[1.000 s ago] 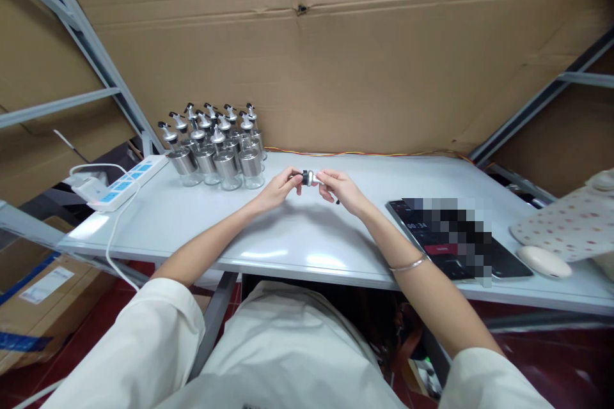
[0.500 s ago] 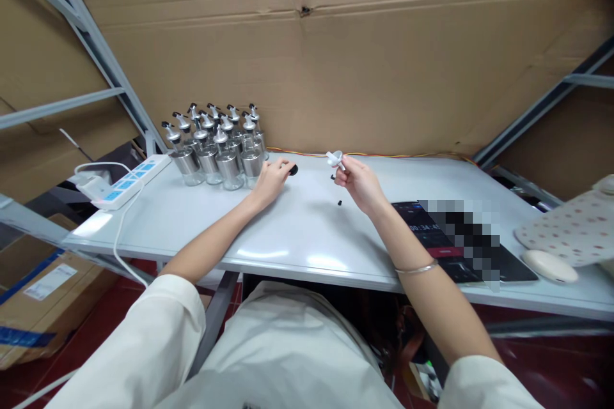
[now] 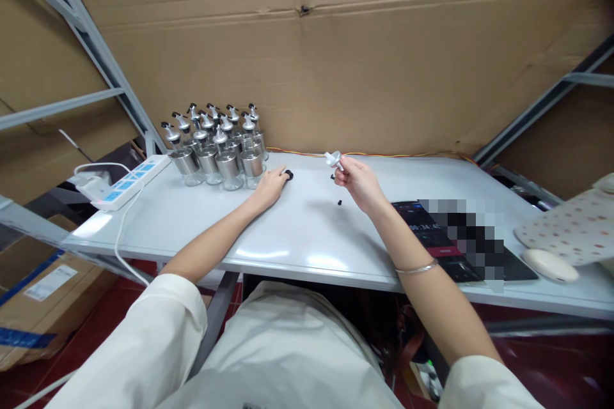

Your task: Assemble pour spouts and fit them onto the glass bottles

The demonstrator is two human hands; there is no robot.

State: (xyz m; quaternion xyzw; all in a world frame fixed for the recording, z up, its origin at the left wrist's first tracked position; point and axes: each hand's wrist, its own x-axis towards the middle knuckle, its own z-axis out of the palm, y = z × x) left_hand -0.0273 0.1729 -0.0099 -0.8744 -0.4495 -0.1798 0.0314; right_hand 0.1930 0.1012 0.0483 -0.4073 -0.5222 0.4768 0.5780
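My right hand [image 3: 359, 182] is raised above the table, its fingers pinching a silver-white pourer spout [image 3: 334, 159] with a wide round collar. Low at the tabletop, my left hand [image 3: 271, 188] has its fingertips closed on a small round black stopper [image 3: 288, 174], which seems to rest on the table. Below the right hand lies a tiny black cap [image 3: 339, 202]; another small black piece [image 3: 332, 176] lies partly beside its fingers. Left of my left hand stand several glass-and-steel oil bottles [image 3: 229, 166], most topped with silver pourers and black flip caps.
A white power strip [image 3: 137, 180] with a plugged-in cable sits at the table's left end. To the right are a tablet [image 3: 426, 243] showing a timer, a cream oval object [image 3: 549, 266] and a dotted pouch [image 3: 566, 223]. Cardboard [image 3: 359, 64] walls off the back.
My left hand has lowered slightly with the black stopper, toward the tabletop and a little left. My right hand holds the pourer spout in nearly the same place.
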